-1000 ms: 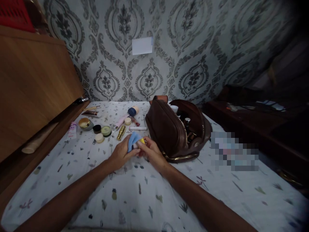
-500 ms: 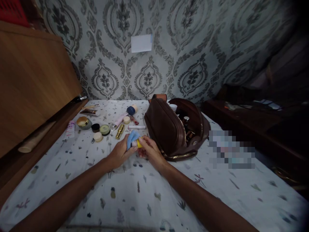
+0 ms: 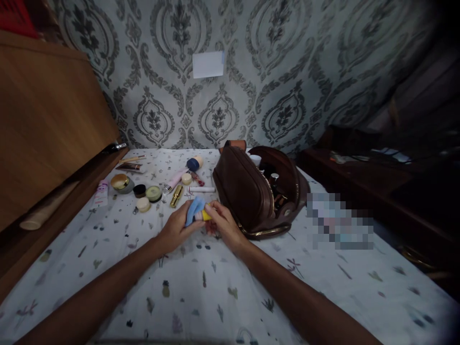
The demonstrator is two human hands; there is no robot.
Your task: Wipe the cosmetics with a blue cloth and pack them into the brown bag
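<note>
In front of the bag, my left hand point(image 3: 175, 229) is closed around a light blue cloth point(image 3: 194, 208), which is wrapped against a small yellow and pale container point(image 3: 207, 215). The fingers of my right hand point(image 3: 227, 226) pinch the container's yellow end. Its exact kind is hidden by the cloth and fingers. Just beyond my hands lie a gold tube point(image 3: 176, 196) and a white stick-like tube point(image 3: 201, 189). The open brown bag point(image 3: 242, 187) stands close to the right hand, with several cosmetics inside.
Several jars, including a green one point(image 3: 154, 193) and a gold-lidded one point(image 3: 120, 182), lie on the patterned sheet point(image 3: 201, 306) at left. A pink and white tube point(image 3: 101, 193) is near the wooden cabinet point(image 3: 46, 115). A blurred-out item point(image 3: 339, 220) lies at right.
The view has shifted slightly. Both hands keep their hold on the cloth and the yellow container, with the fingers barely moved.
</note>
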